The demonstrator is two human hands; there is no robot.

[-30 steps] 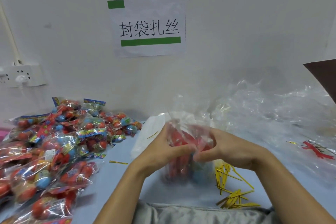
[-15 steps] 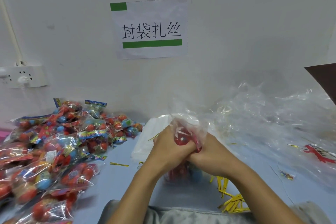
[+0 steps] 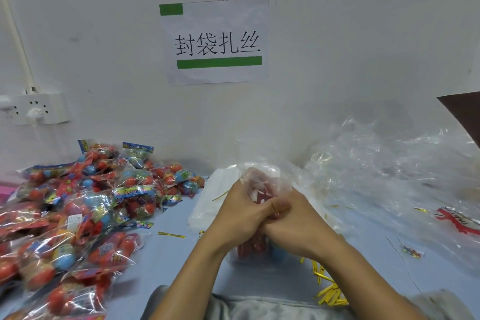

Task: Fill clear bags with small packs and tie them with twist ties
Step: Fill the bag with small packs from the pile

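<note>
Both hands meet at the table's centre around the gathered neck of a clear bag (image 3: pixel 262 184) filled with red and blue small packs. My left hand (image 3: pixel 241 216) grips the neck from the left. From the right, my right hand (image 3: pixel 298 226) pinches it, fingers curled against the left thumb. The bag's loose top sticks up above my hands; its lower part (image 3: pixel 253 245) shows under them. Whether a twist tie is in my fingers is hidden. Gold twist ties (image 3: pixel 328 291) lie in a heap at the near right.
A big heap of filled packs (image 3: pixel 78 216) covers the left of the blue table. Empty clear bags (image 3: pixel 389 177) pile up at the back right. A flat stack of clear bags (image 3: pixel 207 203) lies behind my left hand. One loose tie (image 3: pixel 171 234) lies mid-table.
My hands have drawn closer together and squeezed the bag's opening into a narrow neck; the bag top now stands bunched above them.
</note>
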